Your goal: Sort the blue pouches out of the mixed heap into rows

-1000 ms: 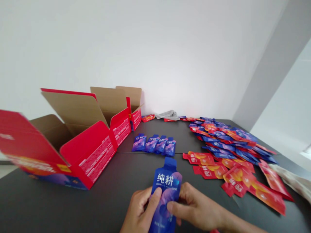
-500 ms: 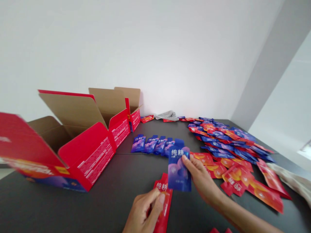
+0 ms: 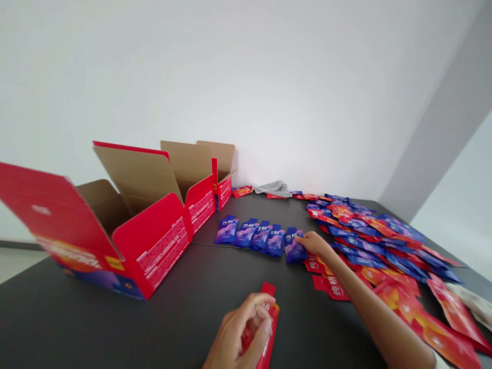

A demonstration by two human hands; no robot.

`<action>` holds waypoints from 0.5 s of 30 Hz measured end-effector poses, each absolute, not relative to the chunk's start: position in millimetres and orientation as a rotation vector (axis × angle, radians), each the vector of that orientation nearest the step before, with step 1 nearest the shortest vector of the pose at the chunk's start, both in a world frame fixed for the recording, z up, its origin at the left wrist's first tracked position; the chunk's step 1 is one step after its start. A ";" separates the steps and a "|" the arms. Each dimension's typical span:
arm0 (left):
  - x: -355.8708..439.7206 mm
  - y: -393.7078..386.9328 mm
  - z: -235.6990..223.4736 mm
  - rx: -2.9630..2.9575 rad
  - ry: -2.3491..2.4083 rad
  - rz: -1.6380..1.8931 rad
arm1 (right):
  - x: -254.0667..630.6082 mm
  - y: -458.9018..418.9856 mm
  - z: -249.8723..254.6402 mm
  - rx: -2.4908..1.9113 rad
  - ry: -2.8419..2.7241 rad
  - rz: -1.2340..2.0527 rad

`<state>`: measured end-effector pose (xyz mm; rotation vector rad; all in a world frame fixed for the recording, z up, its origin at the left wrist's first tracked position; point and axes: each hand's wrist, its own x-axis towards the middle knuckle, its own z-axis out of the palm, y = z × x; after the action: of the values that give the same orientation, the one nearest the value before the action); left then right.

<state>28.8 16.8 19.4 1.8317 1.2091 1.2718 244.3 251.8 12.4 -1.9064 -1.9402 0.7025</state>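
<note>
My right hand reaches forward and pinches the upper right edge of a blue pouch, at the right end of a row of several similar blue pouches. Close to me, my left hand is closed with curled fingers around a red pouch. That pouch's top and right edge show past the fingers; the rest is hidden by the hand. Red pouches lie just under and beside my right forearm.
Open red cardboard boxes stand in a line at the left with flaps raised. A large heap of blue and red pouches covers the right side of the dark table. A grey cloth lies by the wall.
My right hand has carried the blue pouch forward and down to the row's end. My left hand stays at the red pouch. The view has turned slightly left.
</note>
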 end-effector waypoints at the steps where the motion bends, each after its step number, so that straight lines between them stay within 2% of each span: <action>1: 28.4 17.6 18.9 1.842 1.193 1.258 | 242.8 252.2 12.2 -1.949 -1.956 0.640; 8: 28.1 18.1 17.8 1.864 1.170 1.223 | 223.0 242.7 12.2 -2.051 -2.101 0.378; 15: 29.3 15.1 14.5 1.835 1.214 1.286 | 256.3 245.3 35.2 -1.957 -2.267 0.390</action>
<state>29.3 15.1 14.5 1.8350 1.2137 1.2859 256.3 245.3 35.2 -1.9568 -2.2667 0.3899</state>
